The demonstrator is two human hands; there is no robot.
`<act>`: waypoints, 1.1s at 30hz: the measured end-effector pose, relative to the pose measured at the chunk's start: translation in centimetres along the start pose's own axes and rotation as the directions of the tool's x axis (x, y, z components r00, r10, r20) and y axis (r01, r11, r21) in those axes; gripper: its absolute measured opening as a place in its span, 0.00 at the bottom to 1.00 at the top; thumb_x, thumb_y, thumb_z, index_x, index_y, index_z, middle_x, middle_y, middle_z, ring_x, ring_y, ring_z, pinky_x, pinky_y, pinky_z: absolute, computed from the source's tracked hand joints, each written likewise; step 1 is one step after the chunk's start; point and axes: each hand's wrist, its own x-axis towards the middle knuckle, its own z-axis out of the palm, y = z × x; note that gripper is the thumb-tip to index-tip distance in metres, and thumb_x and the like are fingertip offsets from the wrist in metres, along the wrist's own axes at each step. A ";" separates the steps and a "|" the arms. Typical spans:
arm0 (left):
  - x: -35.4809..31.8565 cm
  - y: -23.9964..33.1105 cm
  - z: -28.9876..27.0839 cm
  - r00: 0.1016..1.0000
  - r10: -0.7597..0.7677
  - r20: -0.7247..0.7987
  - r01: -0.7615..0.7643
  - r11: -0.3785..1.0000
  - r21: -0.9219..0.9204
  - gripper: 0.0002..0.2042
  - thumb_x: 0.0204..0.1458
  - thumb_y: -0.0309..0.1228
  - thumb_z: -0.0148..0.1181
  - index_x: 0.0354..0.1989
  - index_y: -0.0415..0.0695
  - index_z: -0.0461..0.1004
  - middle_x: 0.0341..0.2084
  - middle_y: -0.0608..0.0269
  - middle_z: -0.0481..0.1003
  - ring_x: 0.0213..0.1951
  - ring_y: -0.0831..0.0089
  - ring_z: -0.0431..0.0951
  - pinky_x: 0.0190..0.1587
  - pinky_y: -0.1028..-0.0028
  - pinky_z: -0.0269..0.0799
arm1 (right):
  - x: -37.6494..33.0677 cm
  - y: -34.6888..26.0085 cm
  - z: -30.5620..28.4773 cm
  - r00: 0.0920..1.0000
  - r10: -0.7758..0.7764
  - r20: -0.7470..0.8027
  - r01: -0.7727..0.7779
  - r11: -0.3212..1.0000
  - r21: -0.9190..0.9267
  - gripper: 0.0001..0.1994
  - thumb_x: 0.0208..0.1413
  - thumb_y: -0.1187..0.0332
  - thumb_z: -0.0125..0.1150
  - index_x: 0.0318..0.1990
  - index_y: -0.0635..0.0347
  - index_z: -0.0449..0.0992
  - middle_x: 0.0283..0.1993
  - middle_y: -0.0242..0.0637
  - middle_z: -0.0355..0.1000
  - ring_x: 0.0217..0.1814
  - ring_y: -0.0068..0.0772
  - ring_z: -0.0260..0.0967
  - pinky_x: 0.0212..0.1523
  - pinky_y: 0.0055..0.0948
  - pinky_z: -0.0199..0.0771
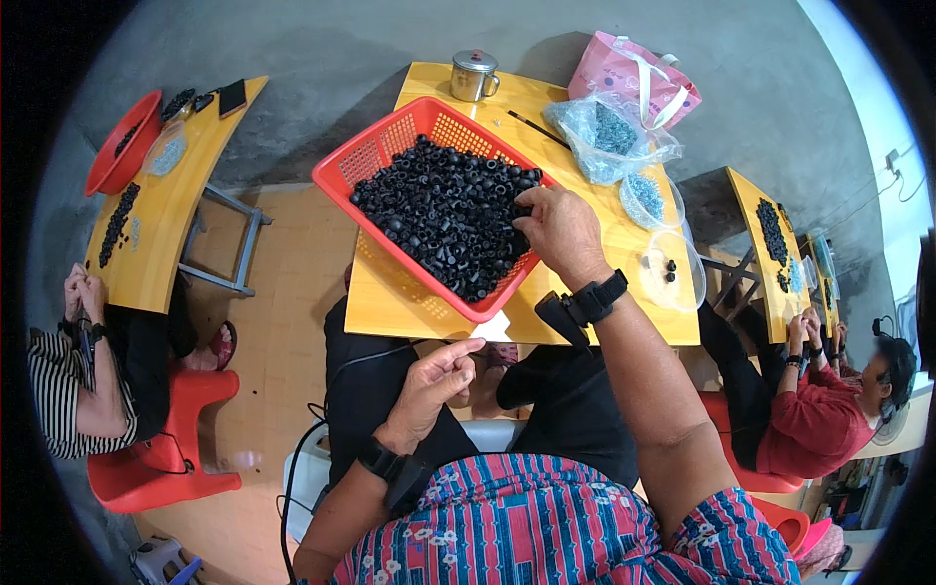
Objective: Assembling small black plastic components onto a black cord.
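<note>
The right hand [563, 229], fingers narrowed, is nearer than the half-curled left hand [429, 387]; from here I can't tell whether either holds anything. The red basket [390, 255] stretches far-left from the right hand, black pieces [439, 210] at its fingertips.

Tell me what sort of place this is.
Probably a small hand-assembly or sorting workshop: a red basket full of small black parts on a yellow table, and people seated at similar tables on both sides.
</note>
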 end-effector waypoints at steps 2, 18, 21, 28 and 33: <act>0.1 -0.2 -0.1 1.000 0.010 0.004 -0.010 1.000 0.005 0.24 0.57 0.31 0.58 0.61 0.37 0.64 0.31 0.72 0.66 0.33 0.84 0.66 0.38 0.83 0.65 | 0.0 0.2 0.1 1.000 -0.014 -0.004 0.014 1.000 -0.015 0.11 0.40 0.69 0.67 0.35 0.57 0.80 0.33 0.45 0.74 0.39 0.48 0.73 0.42 0.41 0.72; -0.1 -0.6 -0.2 0.996 0.093 -0.016 -0.093 0.996 0.017 0.20 0.58 0.32 0.57 0.56 0.37 0.67 0.29 0.72 0.67 0.32 0.84 0.67 0.37 0.81 0.67 | -3.8 -1.5 -1.8 0.976 -0.181 -0.123 0.210 0.932 0.295 0.12 0.43 0.73 0.66 0.37 0.59 0.73 0.31 0.41 0.70 0.34 0.43 0.69 0.37 0.38 0.69; -0.6 -1.4 -0.8 0.994 0.086 -0.061 -0.091 0.992 -0.087 0.16 0.57 0.33 0.59 0.49 0.37 0.71 0.29 0.70 0.70 0.31 0.80 0.69 0.38 0.76 0.69 | -7.6 -3.9 -2.8 0.964 -0.261 -0.061 0.258 0.843 0.473 0.12 0.45 0.76 0.64 0.39 0.60 0.72 0.28 0.38 0.65 0.32 0.39 0.66 0.33 0.33 0.68; -0.8 -1.3 -0.6 0.988 0.154 -0.015 -0.153 0.957 -0.245 0.14 0.53 0.33 0.63 0.45 0.39 0.73 0.33 0.66 0.74 0.33 0.78 0.72 0.38 0.75 0.71 | -12.9 -5.2 -1.4 0.864 -0.491 0.113 0.433 0.838 0.331 0.14 0.44 0.73 0.63 0.39 0.59 0.69 0.32 0.41 0.67 0.37 0.45 0.68 0.42 0.40 0.66; -1.1 -1.5 -0.8 0.993 0.100 -0.061 -0.108 0.982 -0.158 0.10 0.55 0.27 0.60 0.44 0.39 0.74 0.34 0.65 0.76 0.33 0.77 0.73 0.38 0.75 0.71 | -13.7 -5.6 -0.1 0.836 -0.516 0.189 0.455 0.843 0.288 0.17 0.41 0.73 0.64 0.42 0.59 0.70 0.34 0.41 0.68 0.40 0.47 0.67 0.45 0.39 0.66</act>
